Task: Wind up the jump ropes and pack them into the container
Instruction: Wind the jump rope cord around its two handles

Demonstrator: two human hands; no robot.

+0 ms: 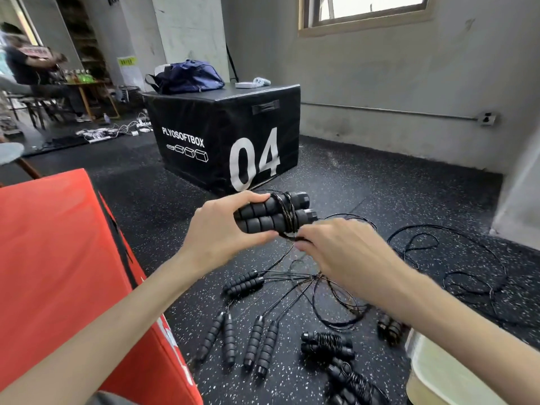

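Speckled floor (pixel 380 182) — jump ropes (pixel 257 340), plyo box (pixel 228 135)

Plyo box (pixel 225 141): black, reading PLYOSOFTBOX and 04, sitting at my 12 o'clock on the speckled floor (pixel 380 182).
Duffel bag (pixel 187 76): navy, slumping on the box top's left end.
Game controller (pixel 261 81): pale, lying on the box top's right end beside a white case (pixel 244 84).
Red box (pixel 58 258): looming at my 9 o'clock.
Window (pixel 365 10): showing at 1 o'clock.
Wall outlet (pixel 487 118): hanging at 2 o'clock.
Seated person (pixel 26 65): blurring at 10 o'clock, beside a table (pixel 87 86).
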